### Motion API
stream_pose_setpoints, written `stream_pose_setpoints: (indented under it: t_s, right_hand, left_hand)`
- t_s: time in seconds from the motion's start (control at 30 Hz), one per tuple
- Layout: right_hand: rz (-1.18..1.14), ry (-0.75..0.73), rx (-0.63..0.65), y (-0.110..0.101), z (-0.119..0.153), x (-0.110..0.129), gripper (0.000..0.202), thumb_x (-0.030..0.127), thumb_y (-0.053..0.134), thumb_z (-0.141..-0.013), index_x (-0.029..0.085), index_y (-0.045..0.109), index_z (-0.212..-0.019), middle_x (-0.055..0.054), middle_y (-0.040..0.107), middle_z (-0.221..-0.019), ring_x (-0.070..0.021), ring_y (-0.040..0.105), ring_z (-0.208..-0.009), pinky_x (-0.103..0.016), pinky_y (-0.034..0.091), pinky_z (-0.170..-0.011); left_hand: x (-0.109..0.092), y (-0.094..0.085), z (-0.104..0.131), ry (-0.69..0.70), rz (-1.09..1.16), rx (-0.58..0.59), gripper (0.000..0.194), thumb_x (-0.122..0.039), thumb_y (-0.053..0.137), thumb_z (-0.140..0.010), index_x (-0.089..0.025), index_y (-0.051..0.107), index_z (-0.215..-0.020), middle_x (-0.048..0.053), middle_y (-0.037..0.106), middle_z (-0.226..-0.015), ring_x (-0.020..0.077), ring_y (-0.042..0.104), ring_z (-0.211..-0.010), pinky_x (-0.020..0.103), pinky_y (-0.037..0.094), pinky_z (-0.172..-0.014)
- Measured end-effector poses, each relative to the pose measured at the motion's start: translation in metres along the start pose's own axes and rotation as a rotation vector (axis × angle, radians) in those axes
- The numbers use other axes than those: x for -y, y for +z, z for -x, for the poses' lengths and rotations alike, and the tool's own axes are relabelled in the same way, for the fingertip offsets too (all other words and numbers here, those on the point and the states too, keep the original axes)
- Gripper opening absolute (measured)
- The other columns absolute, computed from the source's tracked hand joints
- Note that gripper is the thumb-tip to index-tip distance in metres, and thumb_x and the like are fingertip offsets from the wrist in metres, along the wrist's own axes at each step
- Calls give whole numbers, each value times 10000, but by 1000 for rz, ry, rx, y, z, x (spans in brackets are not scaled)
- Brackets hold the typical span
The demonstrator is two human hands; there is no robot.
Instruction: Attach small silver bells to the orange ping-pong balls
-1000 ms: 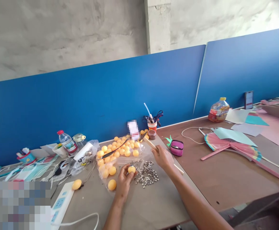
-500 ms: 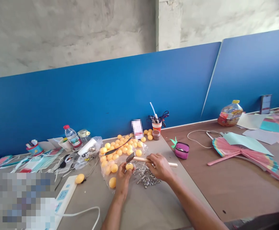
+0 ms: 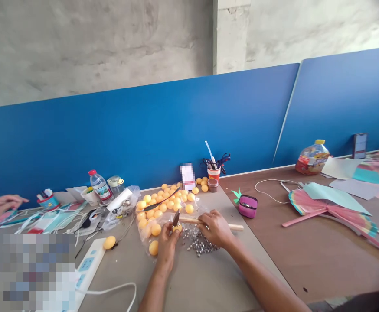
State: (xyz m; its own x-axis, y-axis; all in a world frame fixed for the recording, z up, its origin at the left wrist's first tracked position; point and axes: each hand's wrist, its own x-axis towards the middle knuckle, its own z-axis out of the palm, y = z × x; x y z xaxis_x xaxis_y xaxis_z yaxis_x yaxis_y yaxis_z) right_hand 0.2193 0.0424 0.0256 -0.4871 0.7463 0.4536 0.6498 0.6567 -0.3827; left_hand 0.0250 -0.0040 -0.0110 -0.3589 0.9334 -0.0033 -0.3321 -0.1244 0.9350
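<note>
My left hand (image 3: 168, 246) pinches a yellow ball (image 3: 177, 228) over the grey table. Wrapped round a wooden-handled hammer (image 3: 236, 227) is my right hand (image 3: 214, 227); the dark hammer head (image 3: 176, 218) is at the top of the held ball. Whether head and ball touch is too small to tell. A heap of small shiny metal pieces (image 3: 202, 246) lies below my right hand. Many yellow balls (image 3: 163, 203) sit on clear plastic just behind my left hand, with a thin dark strip (image 3: 159, 203) across them.
A purple pouch (image 3: 248, 206) and a pink fan (image 3: 332, 206) lie to the right. At the back stand a pen cup (image 3: 213, 173) and bottles. A white power strip (image 3: 90, 264) and cables lie left. Another person's hand (image 3: 2, 206) reaches in at far left.
The hammer head has turned and tilted more upright over the held ball. Another person's hand has come into view at the far left. The camera view has shifted slightly.
</note>
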Motion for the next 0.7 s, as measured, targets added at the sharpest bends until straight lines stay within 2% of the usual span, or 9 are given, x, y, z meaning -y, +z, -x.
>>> stream_pose_setpoints:
  t_s: [0.13,0.3,0.47,0.63,0.7]
  right_hand:
    - [-64,32,-107,-2,-1,1,131,249,501,-858,178,611,-862,-38,672,-771,-169,569,-719,-295,368,-787]
    - [-14,50,38,0,-1,-2,133,218,512,-829,182,622,-765,-31,678,-747,-162,568,-686,-302,359,-801]
    - [-62,54,-87,3,-1,-3,126,238,515,-836,176,625,-841,-38,680,-762,-169,576,-716,-304,357,-809]
    - [-54,-31,-4,4,-1,0,96,206,529,-807,186,621,-787,-21,679,-755,-157,572,-686,-310,343,-818]
    - [-49,-32,-38,4,-1,0,104,205,518,-819,184,617,-794,-21,676,-757,-153,572,-684,-309,340,-824]
  left_hand:
    - [-3,1,1,-35,65,33,381,-363,817,-602,-192,592,-857,-10,639,-837,173,669,-818,363,517,-861]
    - [-6,1,0,-73,164,-31,432,-334,854,-520,-196,567,-811,-26,636,-826,170,685,-791,361,526,-848]
    - [-6,-2,-1,-82,188,-25,439,-301,832,-559,-214,582,-910,-29,639,-844,174,695,-819,345,525,-843]
    - [-3,-2,0,-96,166,-4,477,-265,830,-551,-210,583,-956,-5,651,-905,177,701,-812,340,526,-829]
    - [-2,-2,0,-99,149,-14,495,-289,825,-558,-210,571,-976,-10,646,-868,174,700,-792,342,525,-821]
